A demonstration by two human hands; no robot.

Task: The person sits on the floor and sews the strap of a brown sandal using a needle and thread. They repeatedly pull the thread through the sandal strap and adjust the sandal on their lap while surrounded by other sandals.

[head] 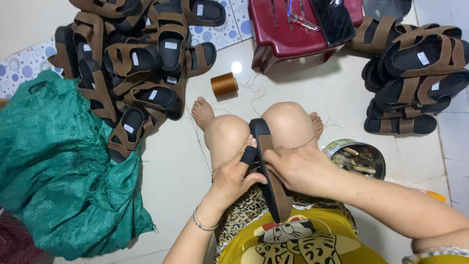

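Brown-strapped sandal on edge between knees, gripped by left hand and right hand.

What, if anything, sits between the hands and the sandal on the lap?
Nothing visible does. The left hand and right hand are both already on the sandal, which stands on edge between the knees. A dark wrap on the left thumb presses against the sole.

A heap of brown-strapped black sandals lies on the tiled floor beside a green woven sack. A spool of brown thread stands near a dark red plastic stool. A second stack of sandals sits above a round metal tin.
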